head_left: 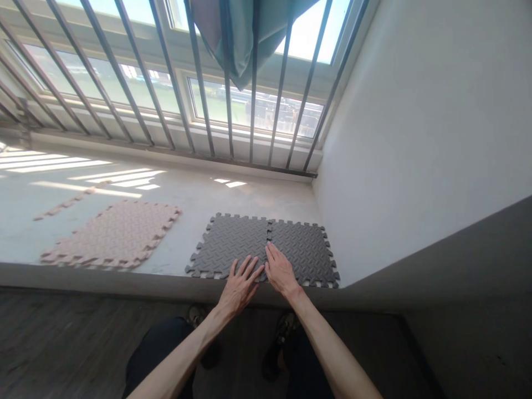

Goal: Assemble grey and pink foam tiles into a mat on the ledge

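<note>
Two dark grey foam puzzle mats lie side by side on the window ledge, the left grey mat (pixel 233 241) and the right grey mat (pixel 305 249), their toothed edges meeting at a seam. My left hand (pixel 241 282) rests with fingers spread on the front part of the left mat, close to the seam. Over the seam itself lies my right hand (pixel 280 269), fingers stretched out and held together, palm down. Part of the seam near the ledge's front is hidden under my fingers. Neither hand grasps anything.
On the ledge (pixel 174 257) to the left lies a pink foam mat (pixel 116 233), with a narrow pink edge strip (pixel 70 202) behind it. Metal bars (pixel 195 83) stand before the window. A white wall (pixel 415 122) bounds the right side. Below is a dark floor (pixel 62 343).
</note>
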The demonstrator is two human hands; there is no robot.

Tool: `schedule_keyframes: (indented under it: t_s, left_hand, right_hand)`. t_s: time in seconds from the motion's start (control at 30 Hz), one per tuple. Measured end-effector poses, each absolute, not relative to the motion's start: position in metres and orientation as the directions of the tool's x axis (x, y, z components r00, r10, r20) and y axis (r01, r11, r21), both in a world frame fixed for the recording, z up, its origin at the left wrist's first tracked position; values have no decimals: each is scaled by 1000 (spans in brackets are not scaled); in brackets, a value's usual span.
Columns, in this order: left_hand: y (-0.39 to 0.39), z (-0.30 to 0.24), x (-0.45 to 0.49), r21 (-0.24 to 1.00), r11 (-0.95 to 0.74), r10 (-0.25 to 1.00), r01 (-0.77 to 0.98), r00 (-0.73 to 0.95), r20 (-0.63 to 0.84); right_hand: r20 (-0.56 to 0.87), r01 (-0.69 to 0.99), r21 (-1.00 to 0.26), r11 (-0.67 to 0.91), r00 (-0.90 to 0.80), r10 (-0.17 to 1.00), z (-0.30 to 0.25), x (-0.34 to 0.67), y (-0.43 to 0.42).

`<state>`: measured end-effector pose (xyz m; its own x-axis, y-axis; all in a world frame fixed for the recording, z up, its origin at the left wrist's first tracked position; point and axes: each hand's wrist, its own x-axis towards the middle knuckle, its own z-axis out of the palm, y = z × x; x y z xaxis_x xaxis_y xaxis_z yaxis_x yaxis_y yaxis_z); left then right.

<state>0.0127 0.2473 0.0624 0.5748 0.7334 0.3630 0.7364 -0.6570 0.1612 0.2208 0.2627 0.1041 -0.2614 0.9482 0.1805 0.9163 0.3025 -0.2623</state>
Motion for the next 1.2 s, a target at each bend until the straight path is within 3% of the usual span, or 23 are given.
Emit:
schedule_keyframes:
  t_s: [0.33,0.47,0.67,0.87,0.93,1.07,1.2]
  left_hand:
    - [248,59,13,182,-649,738,739,554,386]
    - [247,58,14,184,-648,735,739,543,407]
    - [248,56,14,215,-645,744,733,539,395]
    - [244,61,14,258,-635,765,728,545,343]
    - [246,66,11,304,-652,757,695,574,313]
    - [265,83,-31,445,-627,778,640,544,314]
    - [286,102,-140,525,-380,902,761,179,393]
  right_hand:
    - [150,946,-223,235,-205,967,110,220,346]
    - [62,966,-208,156,-146,987,100,221,385]
    - [16,979,-186,85,-83,996,70,220,395]
    - [-72,987,-158,35,-47,996,86,212,396]
    - [-26,978,-199,60,-66,997,97,206,384]
    - [288,875,-379,301,-197,937,113,209,321]
    - [395,793,-452,409,-233,889,109,244,213]
